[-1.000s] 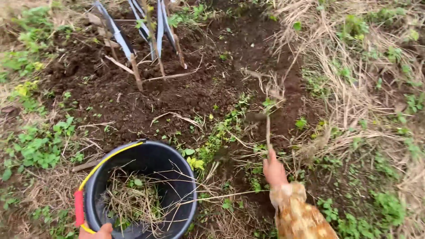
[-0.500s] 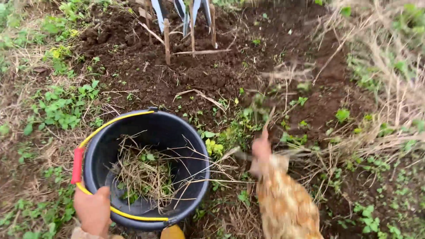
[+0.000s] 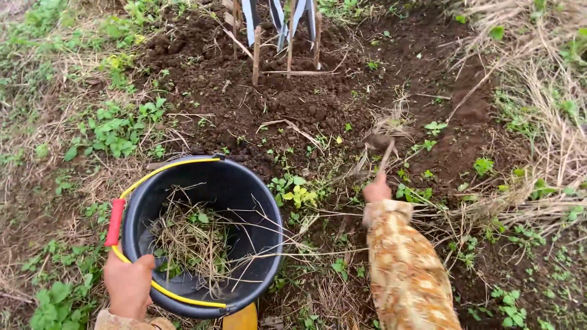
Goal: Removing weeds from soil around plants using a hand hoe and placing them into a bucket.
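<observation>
My right hand [image 3: 376, 191] is fisted round a thin dry stalk [image 3: 386, 157] angling up-right; my left hand [image 3: 128, 282] grips the black plastic bucket's [image 3: 257, 201] rim, well left.

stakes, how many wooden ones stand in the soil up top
4, close together in the dark soil at the top: one leftmost, one nearest, one in the middle, one rightmost. More may be cut off above.

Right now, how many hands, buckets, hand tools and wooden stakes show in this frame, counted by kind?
Hands: 2, the left hand on the bucket rim, the right hand gripping the tool.
Round black plastic bucket with yellow handle: 1.
Thin-handled digging tool: 1.
Upright wooden stakes in the dark soil: at least 3.
Total: 7.
</observation>
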